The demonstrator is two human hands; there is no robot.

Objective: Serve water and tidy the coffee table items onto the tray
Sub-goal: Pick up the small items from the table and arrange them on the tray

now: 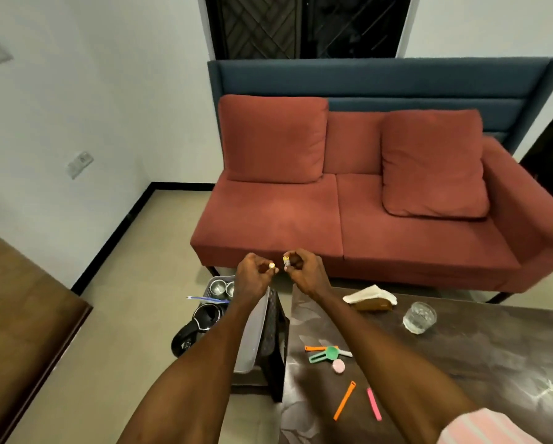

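You are pinching a tiny, light bottle (286, 261) in your right hand (304, 272) and its slippery little cap (271, 265) in your left hand (252, 277) just beside it.

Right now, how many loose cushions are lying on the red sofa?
2. One cushion leans against the backrest at the sofa's left end; the other cushion sits at the right, beside the armrest. None seems hidden.

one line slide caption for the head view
Both hands raised before a red sofa, left hand and right hand each pinching a small item; glass on the coffee table.
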